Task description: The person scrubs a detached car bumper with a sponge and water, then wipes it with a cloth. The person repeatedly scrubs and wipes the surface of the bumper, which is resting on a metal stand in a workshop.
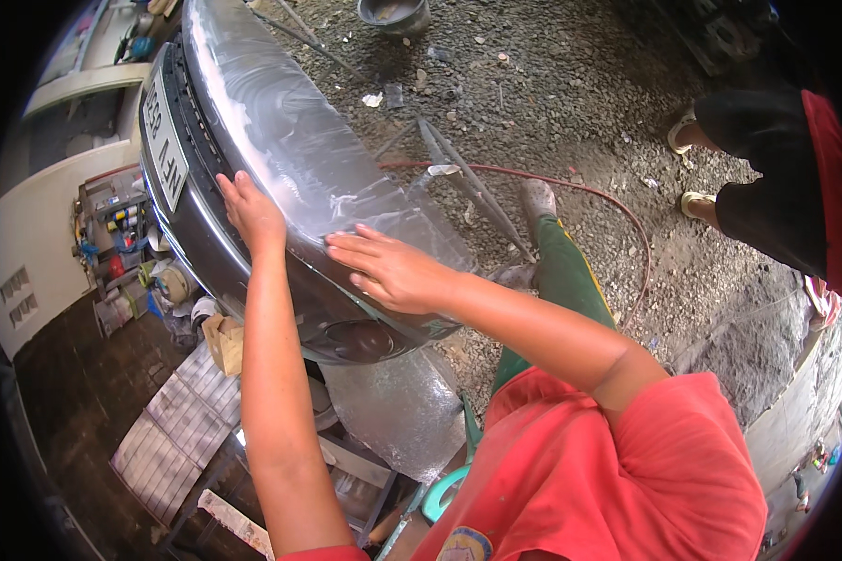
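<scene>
A dark car bumper [217, 245] with a wet, greyish-white sanded face [285, 122] stretches from the upper left toward the middle. A white licence plate [166, 140] is fixed to its left side, and a round fog-lamp recess [360, 341] shows at its near end. My left hand [253, 213] rests on the bumper's dark edge beside the plate, its fingers stretched out. Farther right, my right hand [388, 269] lies flat against the bumper near the pale patch, fingers extended. Nothing shows in either hand; the palms are hidden.
Beyond the bumper a dark basin [395, 13] stands on gravel. A red hose [627, 217] curves past metal stand legs [477, 192]. Another person [767, 178] stands at the right. Shelves of supplies [117, 243], a cardboard box [223, 341] and a corrugated sheet [182, 430] lie to the left.
</scene>
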